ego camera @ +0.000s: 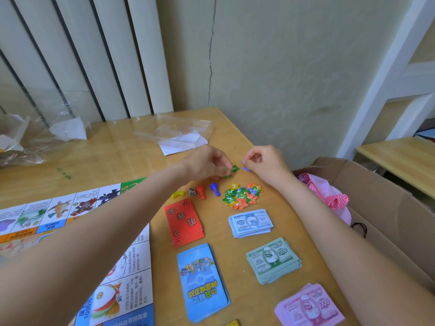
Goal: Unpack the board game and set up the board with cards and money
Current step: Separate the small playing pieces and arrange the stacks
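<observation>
The person's left hand (207, 164) pinches small green star tokens (231, 170) between its fingers (222, 161), and the right hand (263, 161) pinches one purple star (246, 169); both hover just above the counter (117, 158), behind the pile of stars (242, 195). I think the tiny tokens can easily slip and scatter toward the counter edge or into the cardboard box (376, 208) nearby, because the grip is only at the fingertips. The board (70, 231) lies flat at the left, with its long axis running away from the person. The red cards (184, 222), blue cards (202, 282) and money stacks (273, 260) lie beside it, each with its long axis nearly the same way.
</observation>
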Demonstrator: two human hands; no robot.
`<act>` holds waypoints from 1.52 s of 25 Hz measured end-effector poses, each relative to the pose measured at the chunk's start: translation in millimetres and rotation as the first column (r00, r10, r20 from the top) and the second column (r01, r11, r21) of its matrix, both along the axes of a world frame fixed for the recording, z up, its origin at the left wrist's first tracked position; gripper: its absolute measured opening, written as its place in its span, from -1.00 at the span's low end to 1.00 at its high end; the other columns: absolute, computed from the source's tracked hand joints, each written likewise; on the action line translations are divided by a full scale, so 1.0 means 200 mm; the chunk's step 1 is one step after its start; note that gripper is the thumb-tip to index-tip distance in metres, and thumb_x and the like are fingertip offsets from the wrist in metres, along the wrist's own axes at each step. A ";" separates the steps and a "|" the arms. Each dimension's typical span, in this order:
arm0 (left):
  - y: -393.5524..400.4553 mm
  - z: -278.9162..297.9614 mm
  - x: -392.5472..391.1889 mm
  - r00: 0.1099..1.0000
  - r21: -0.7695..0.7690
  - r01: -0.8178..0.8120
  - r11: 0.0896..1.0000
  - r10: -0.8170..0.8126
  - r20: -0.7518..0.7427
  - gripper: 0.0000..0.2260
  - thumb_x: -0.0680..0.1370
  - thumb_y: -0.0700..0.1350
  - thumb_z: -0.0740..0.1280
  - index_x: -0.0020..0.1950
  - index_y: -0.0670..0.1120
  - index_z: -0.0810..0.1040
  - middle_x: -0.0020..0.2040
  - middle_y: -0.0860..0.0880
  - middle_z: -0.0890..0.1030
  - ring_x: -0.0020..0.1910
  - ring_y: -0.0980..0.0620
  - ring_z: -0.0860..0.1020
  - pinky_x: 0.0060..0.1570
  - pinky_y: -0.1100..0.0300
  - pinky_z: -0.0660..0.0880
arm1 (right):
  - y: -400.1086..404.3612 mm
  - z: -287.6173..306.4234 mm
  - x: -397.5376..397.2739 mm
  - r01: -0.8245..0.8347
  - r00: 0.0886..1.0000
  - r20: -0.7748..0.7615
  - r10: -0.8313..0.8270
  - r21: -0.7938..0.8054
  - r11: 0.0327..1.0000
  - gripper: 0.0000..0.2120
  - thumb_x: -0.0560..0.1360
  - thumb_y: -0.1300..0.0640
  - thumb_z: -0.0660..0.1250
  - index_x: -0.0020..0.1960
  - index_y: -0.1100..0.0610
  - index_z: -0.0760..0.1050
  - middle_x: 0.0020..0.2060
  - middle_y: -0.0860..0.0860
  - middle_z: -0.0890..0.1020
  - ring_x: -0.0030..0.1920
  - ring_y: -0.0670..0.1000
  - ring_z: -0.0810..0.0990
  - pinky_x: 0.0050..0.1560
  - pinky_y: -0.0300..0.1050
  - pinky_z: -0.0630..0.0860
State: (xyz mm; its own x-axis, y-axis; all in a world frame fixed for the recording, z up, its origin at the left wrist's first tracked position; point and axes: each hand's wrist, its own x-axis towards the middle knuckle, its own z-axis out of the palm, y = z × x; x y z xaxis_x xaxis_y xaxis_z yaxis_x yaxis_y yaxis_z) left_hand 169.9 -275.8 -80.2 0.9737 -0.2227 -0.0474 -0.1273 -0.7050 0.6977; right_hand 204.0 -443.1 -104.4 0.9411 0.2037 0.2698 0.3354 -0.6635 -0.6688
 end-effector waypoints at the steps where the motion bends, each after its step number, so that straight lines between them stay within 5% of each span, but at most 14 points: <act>1: 0.00 0.00 0.02 0.999 -0.054 -0.037 0.998 0.036 -0.019 -0.93 0.49 -0.27 0.37 -0.05 -0.15 0.60 -0.28 0.00 0.54 -0.43 0.26 0.51 -0.29 0.47 0.48 | -0.01 0.00 0.01 0.008 1.000 -0.004 -0.008 0.008 1.000 -0.92 0.43 0.22 0.41 -0.17 0.25 0.61 -0.51 -0.16 0.41 -0.48 -0.40 0.42 -0.39 -0.50 0.32; 7: -0.02 0.03 0.05 0.976 0.192 -0.158 0.969 0.125 0.177 -0.77 0.45 -0.11 0.43 0.07 -0.13 0.58 -0.11 -0.03 0.55 -0.12 0.06 0.48 -0.09 0.26 0.38 | -0.02 0.03 -0.01 -0.102 0.992 -0.080 0.098 -0.049 0.994 -0.91 0.37 0.13 0.48 -0.24 0.13 0.60 -0.45 -0.14 0.48 -0.42 -0.18 0.40 -0.32 -0.43 0.30; 10: -0.01 0.08 -0.02 0.997 0.215 -0.009 0.977 -0.008 0.079 -0.88 0.42 -0.04 0.45 -0.11 -0.03 0.57 -0.24 0.06 0.52 -0.21 0.10 0.46 -0.19 0.28 0.37 | -0.03 0.12 -0.04 -0.288 0.928 -0.282 0.244 -0.128 0.949 -0.85 0.31 0.06 0.53 -0.29 0.09 0.59 -0.46 -0.12 0.47 -0.41 -0.17 0.38 -0.32 -0.29 0.30; 14: -0.05 0.06 -0.09 0.990 0.400 0.138 0.906 -0.130 -0.049 -0.81 0.40 0.05 0.46 -0.13 -0.02 0.54 -0.28 0.09 0.47 -0.21 0.08 0.44 -0.20 0.23 0.37 | -0.01 0.18 -0.08 -0.350 0.907 -0.333 0.257 -0.259 0.900 -0.82 0.31 0.04 0.53 -0.34 0.03 0.54 -0.46 -0.12 0.44 -0.41 -0.15 0.37 -0.36 -0.27 0.27; 21: 0.02 0.04 -0.13 0.987 0.312 0.158 0.937 -0.145 -0.067 -0.83 0.42 0.01 0.45 -0.23 0.05 0.48 -0.30 0.11 0.42 -0.43 0.21 0.42 -0.21 0.20 0.43 | 0.01 0.17 -0.10 -0.451 0.836 -0.437 0.333 -0.198 0.870 -0.86 0.35 0.23 0.49 -0.27 0.08 0.54 -0.47 -0.09 0.46 -0.48 -0.21 0.39 -0.32 -0.27 0.31; 26: 0.04 0.04 -0.12 0.989 0.316 0.150 0.937 -0.135 -0.067 -0.88 0.44 -0.05 0.44 -0.18 0.03 0.51 -0.26 0.11 0.44 -0.43 0.20 0.45 -0.12 0.14 0.50 | -0.02 0.21 -0.10 -0.516 0.787 -0.532 0.312 -0.289 0.806 -0.85 0.37 0.29 0.45 -0.11 0.13 0.55 -0.40 -0.02 0.45 -0.33 -0.02 0.38 -0.21 -0.14 0.28; 29: 0.04 0.06 -0.14 0.987 0.248 0.151 0.957 -0.133 -0.087 -0.90 0.46 -0.05 0.42 -0.17 0.00 0.52 -0.28 0.09 0.50 -0.48 0.18 0.51 -0.28 0.21 0.50 | -0.01 0.23 -0.10 -0.468 0.831 -0.465 0.305 -0.288 0.835 -0.84 0.38 0.27 0.45 -0.08 0.12 0.56 -0.39 -0.03 0.45 -0.34 -0.04 0.39 -0.26 -0.16 0.29; 31: 0.02 0.07 -0.14 0.986 0.262 0.145 0.954 -0.118 -0.114 -0.85 0.45 0.01 0.42 -0.10 -0.02 0.54 -0.23 0.03 0.56 -0.34 0.10 0.57 -0.25 0.23 0.48 | 0.03 0.21 -0.11 -0.420 0.879 -0.355 0.320 -0.255 0.871 -0.86 0.37 0.21 0.47 -0.11 0.08 0.56 -0.38 -0.07 0.48 -0.42 -0.16 0.42 -0.34 -0.27 0.30; 34: -0.03 0.06 -0.14 0.993 0.592 0.116 0.798 -0.101 -0.057 -0.65 0.40 0.20 0.39 0.06 0.02 0.52 -0.02 0.02 0.51 0.04 0.01 0.37 0.03 0.11 0.29 | 0.07 0.18 -0.13 -0.448 0.879 -0.318 0.356 -0.287 0.847 -0.85 0.34 0.16 0.50 -0.14 0.07 0.57 -0.40 -0.14 0.49 -0.53 -0.27 0.42 -0.46 -0.43 0.27; 38: 0.01 0.05 -0.14 0.997 0.571 0.076 0.817 -0.050 -0.061 -0.64 0.39 0.23 0.38 0.05 0.04 0.50 -0.01 0.02 0.49 0.08 0.03 0.29 0.02 0.12 0.21 | 0.08 0.15 -0.13 -0.494 0.857 -0.322 0.402 -0.290 0.820 -0.85 0.33 0.15 0.50 -0.18 0.00 0.55 -0.39 -0.17 0.47 -0.50 -0.32 0.41 -0.46 -0.45 0.28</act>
State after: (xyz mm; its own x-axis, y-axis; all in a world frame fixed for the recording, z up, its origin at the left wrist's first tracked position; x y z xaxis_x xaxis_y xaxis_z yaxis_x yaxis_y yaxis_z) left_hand 141.7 -274.4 -70.9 0.9527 -0.2038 -0.2253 -0.1658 -0.9703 0.1763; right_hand 177.5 -427.2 -74.0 0.7455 0.6558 -0.1194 0.5167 -0.6817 -0.5180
